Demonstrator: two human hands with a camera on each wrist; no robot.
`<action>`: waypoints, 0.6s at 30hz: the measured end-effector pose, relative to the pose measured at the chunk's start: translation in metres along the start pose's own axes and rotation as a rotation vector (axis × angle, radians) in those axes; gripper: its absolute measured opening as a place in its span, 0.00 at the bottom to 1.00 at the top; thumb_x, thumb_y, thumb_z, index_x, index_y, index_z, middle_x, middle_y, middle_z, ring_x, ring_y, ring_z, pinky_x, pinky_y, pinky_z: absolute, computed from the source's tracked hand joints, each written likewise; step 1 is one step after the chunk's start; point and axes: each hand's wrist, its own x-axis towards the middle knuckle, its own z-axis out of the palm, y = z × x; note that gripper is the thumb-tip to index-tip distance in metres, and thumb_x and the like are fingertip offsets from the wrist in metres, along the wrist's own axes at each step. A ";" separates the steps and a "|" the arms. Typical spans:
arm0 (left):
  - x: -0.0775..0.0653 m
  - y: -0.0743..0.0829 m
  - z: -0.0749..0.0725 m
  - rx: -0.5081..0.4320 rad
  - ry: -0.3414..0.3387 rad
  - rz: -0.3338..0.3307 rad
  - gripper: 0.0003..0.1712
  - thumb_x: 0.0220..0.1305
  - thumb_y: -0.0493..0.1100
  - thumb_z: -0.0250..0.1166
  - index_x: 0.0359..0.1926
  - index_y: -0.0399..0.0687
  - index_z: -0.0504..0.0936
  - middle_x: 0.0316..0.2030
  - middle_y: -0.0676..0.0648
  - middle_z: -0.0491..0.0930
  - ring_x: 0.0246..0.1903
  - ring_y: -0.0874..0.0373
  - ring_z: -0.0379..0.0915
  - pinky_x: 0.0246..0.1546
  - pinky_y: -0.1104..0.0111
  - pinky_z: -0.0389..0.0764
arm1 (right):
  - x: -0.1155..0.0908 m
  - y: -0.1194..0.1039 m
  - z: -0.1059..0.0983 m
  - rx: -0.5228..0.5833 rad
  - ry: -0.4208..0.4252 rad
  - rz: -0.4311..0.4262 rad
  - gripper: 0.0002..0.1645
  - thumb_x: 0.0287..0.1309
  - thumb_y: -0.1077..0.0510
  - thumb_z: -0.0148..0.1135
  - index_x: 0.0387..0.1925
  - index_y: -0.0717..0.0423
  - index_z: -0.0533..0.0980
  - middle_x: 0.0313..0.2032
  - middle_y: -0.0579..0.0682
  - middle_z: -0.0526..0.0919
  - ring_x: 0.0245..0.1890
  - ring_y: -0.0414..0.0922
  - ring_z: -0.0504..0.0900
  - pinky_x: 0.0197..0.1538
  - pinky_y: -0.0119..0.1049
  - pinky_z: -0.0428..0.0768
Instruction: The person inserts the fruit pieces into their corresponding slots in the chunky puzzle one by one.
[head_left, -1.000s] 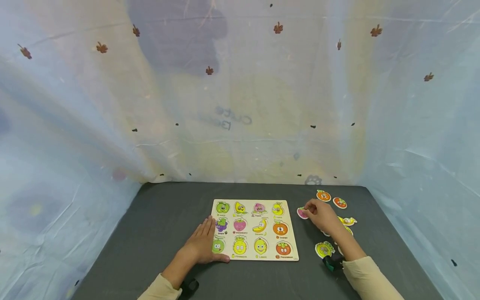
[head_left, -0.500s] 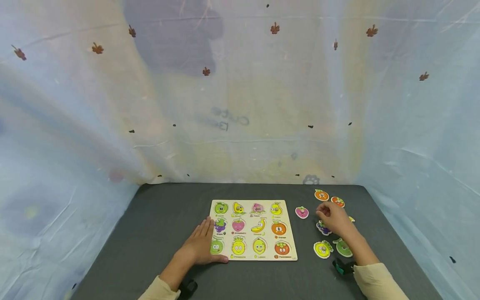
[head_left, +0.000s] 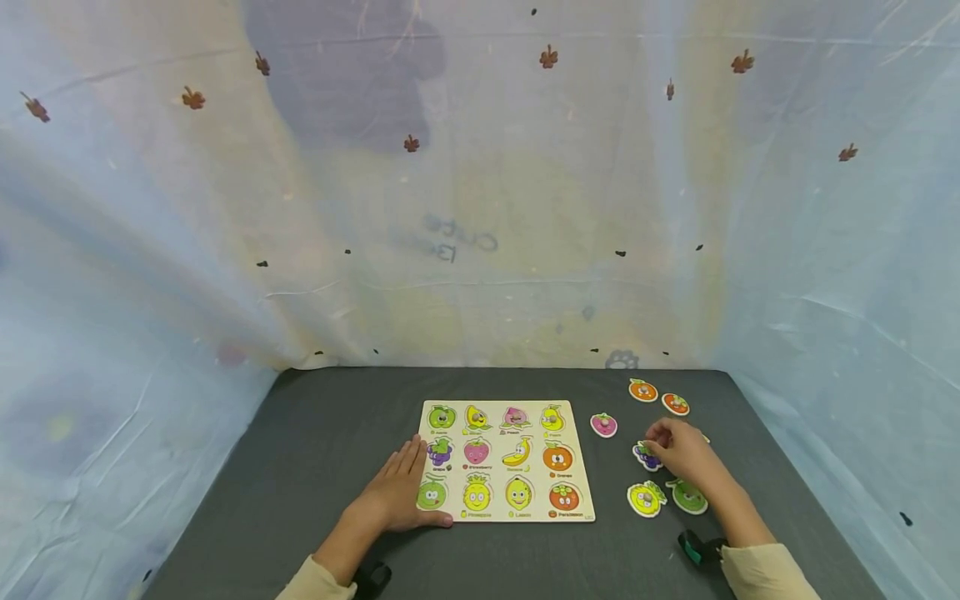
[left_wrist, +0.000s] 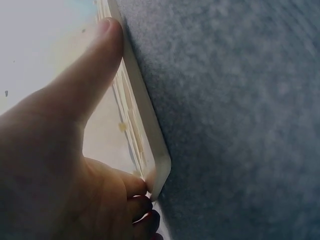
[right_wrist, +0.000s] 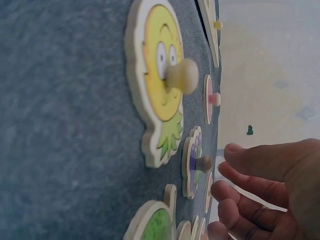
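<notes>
A wooden fruit puzzle board [head_left: 536, 507] lies on the dark table. My left hand [head_left: 397, 490] rests along its left edge, fingers straight and thumb at the front corner; the left wrist view has the thumb against the board's side [left_wrist: 145, 120]. At the right, my right hand [head_left: 682, 450] is over the grape puzzle piece [head_left: 643, 457], its fingers loosely bent. In the right wrist view the thumb and fingertips [right_wrist: 232, 152] are just short of the grape piece's knob [right_wrist: 204, 163], with nothing between them.
Around the right hand lie a strawberry piece [head_left: 603, 425], an orange piece [head_left: 642, 390], a persimmon piece [head_left: 676, 405], a pineapple piece [head_left: 643, 500] and a green round fruit piece [head_left: 688, 497]. Other pieces are partly hidden under that hand. A patterned sheet [head_left: 480, 208] hangs behind the table.
My right hand has left the strawberry piece and moved right and toward me, to the grape piece. The strawberry piece lies alone on the table. My left hand has stayed on the board.
</notes>
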 end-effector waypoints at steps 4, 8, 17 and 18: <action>-0.002 0.001 -0.001 0.003 0.000 -0.003 0.79 0.52 0.75 0.79 0.84 0.31 0.49 0.85 0.32 0.45 0.84 0.36 0.43 0.83 0.43 0.50 | -0.003 0.003 0.001 0.001 -0.034 0.011 0.06 0.68 0.62 0.71 0.40 0.62 0.82 0.30 0.48 0.80 0.28 0.44 0.75 0.30 0.39 0.75; -0.003 0.003 -0.003 0.024 0.009 -0.013 0.78 0.52 0.74 0.79 0.84 0.31 0.50 0.85 0.32 0.46 0.84 0.37 0.44 0.83 0.45 0.52 | -0.004 0.004 0.004 -0.003 -0.048 0.015 0.06 0.68 0.62 0.71 0.40 0.62 0.82 0.29 0.48 0.79 0.28 0.44 0.75 0.30 0.39 0.74; -0.003 0.003 -0.002 -0.007 0.011 -0.001 0.79 0.51 0.75 0.79 0.84 0.30 0.50 0.84 0.31 0.46 0.84 0.36 0.44 0.83 0.43 0.50 | -0.005 0.001 0.003 -0.017 -0.042 0.028 0.06 0.68 0.63 0.71 0.39 0.63 0.82 0.30 0.49 0.80 0.29 0.44 0.76 0.32 0.41 0.76; -0.003 0.003 -0.001 -0.012 0.012 0.002 0.80 0.51 0.75 0.79 0.84 0.30 0.50 0.84 0.31 0.46 0.84 0.36 0.44 0.83 0.43 0.50 | -0.005 0.000 0.002 -0.017 -0.043 0.033 0.06 0.68 0.62 0.71 0.39 0.63 0.82 0.30 0.49 0.80 0.30 0.44 0.76 0.33 0.41 0.76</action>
